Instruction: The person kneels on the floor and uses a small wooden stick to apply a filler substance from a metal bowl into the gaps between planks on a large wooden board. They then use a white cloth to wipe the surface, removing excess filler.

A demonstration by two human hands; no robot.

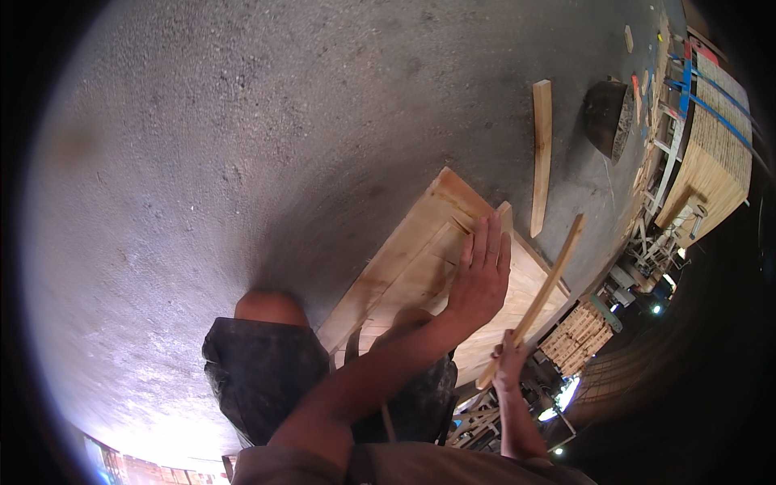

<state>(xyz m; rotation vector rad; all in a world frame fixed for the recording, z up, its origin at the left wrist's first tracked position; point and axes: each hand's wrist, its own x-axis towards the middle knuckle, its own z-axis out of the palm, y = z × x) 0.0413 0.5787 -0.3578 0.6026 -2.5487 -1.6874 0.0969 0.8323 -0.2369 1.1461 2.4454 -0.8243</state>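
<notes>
A pale wooden panel (404,275) made of boards lies tilted in front of my knees. My left hand (480,279) reaches across it with fingers stretched out, resting on or just over its right part. The end of a short wood piece (506,215) shows beside those fingertips; the hand hides the rest of it. To the right, my right hand (509,362) is closed around the lower part of a long narrow wooden strip (552,279). That strip slants up and away over the panel's right edge.
Another wood strip (541,153) lies on the grey floor (242,145) beyond the panel. A dark rounded container (606,117) stands farther right. Strapped lumber (715,137) and a stack of wood pieces (578,338) line the right side.
</notes>
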